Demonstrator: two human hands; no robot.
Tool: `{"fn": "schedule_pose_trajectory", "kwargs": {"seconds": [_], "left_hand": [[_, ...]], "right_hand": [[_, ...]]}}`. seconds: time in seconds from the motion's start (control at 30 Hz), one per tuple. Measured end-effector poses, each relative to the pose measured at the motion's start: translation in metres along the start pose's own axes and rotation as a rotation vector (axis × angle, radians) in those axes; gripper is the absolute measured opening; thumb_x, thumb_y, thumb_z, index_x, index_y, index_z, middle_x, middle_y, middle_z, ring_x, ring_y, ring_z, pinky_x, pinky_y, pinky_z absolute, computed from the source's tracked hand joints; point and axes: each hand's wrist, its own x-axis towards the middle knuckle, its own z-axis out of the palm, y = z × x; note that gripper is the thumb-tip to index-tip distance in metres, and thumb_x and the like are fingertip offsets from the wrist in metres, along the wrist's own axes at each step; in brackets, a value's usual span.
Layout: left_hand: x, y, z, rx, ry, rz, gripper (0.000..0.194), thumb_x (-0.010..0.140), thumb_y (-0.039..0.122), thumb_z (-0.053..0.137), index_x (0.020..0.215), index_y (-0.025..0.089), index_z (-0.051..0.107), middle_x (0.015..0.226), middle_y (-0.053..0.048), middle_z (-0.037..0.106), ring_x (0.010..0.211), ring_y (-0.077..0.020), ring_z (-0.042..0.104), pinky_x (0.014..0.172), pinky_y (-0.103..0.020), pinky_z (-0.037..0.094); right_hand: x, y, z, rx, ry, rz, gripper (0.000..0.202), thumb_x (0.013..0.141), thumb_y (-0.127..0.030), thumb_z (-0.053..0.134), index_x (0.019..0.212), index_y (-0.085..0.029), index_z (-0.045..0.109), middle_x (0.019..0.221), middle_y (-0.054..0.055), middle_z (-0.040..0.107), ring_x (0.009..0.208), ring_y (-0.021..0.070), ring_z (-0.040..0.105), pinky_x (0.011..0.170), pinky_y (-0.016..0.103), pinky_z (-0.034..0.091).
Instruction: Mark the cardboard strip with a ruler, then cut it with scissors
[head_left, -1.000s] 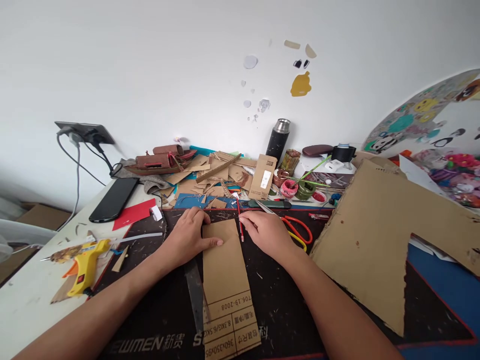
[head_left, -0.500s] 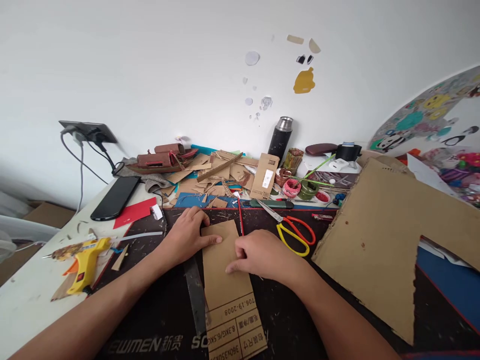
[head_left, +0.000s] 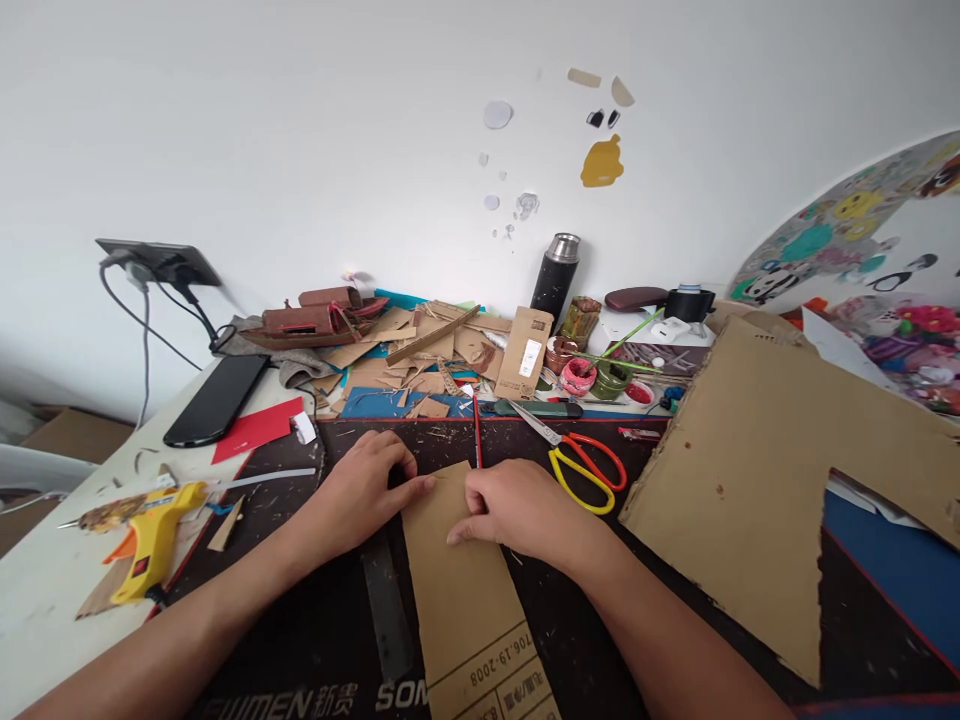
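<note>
A long strip of brown cardboard [head_left: 457, 590] with printed Chinese text at its near end lies in front of me on the dark mat. My left hand [head_left: 375, 480] grips its far left corner, thumb on top and fingers curled at the edge. Closed on the right edge is my right hand [head_left: 517, 510], its thumb lying on the strip and its fingertips partly hidden. Left of the strip lies a flat ruler-like bar [head_left: 386, 610]. A thin red stick [head_left: 478, 430] points away just beyond the strip. Scissors [head_left: 581, 465] with red and yellow handles rest near my right hand.
A yellow glue gun [head_left: 154, 535] and a black phone [head_left: 217, 400] lie at left. Cardboard scraps [head_left: 427, 350], a green cutter [head_left: 532, 408], paint jars [head_left: 577, 377] and a flask [head_left: 556, 275] line the back. A large cardboard sheet [head_left: 757, 480] covers the right.
The cardboard strip has slid toward me and turned slightly, so its near printed part runs further out of view. Both hands keep their grip. The view has shifted slightly.
</note>
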Motion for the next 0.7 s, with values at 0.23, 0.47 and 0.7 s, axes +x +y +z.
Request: {"fn": "schedule_pose_trajectory", "kwargs": {"seconds": [0.23,0.47,0.7], "left_hand": [[-0.004,0.015,-0.005,0.003,-0.145,-0.026,0.036,0.099,0.058,0.071,0.096,0.022,0.069,0.101,-0.006,0.072,0.100,-0.0294,0.063,0.090,-0.044,0.052],[-0.020,0.015,-0.019,-0.020,-0.367,0.201,0.109,0.073,0.063,0.098,0.166,0.037,0.048,0.160,-0.012,0.055,0.148,-0.0408,0.049,0.122,-0.059,0.043],[-0.023,0.007,-0.007,0.004,-0.277,0.295,0.114,0.074,0.063,0.098,0.171,0.043,0.042,0.159,-0.011,0.058,0.147,-0.0414,0.051,0.123,-0.063,0.044]], "right_hand": [[-0.001,0.000,-0.002,0.020,-0.020,-0.002,0.043,0.088,-0.059,0.092,0.083,-0.022,0.071,0.077,-0.002,0.072,0.072,0.0171,0.060,0.062,0.029,0.024],[-0.002,0.005,0.002,0.027,0.018,-0.054,0.042,0.091,-0.057,0.089,0.084,-0.022,0.069,0.078,-0.001,0.073,0.072,0.0175,0.060,0.063,0.029,0.023],[0.000,0.005,0.006,0.001,0.062,-0.052,0.040,0.097,-0.055,0.084,0.084,-0.022,0.066,0.078,-0.001,0.073,0.071,0.0177,0.061,0.063,0.031,0.022]]}}
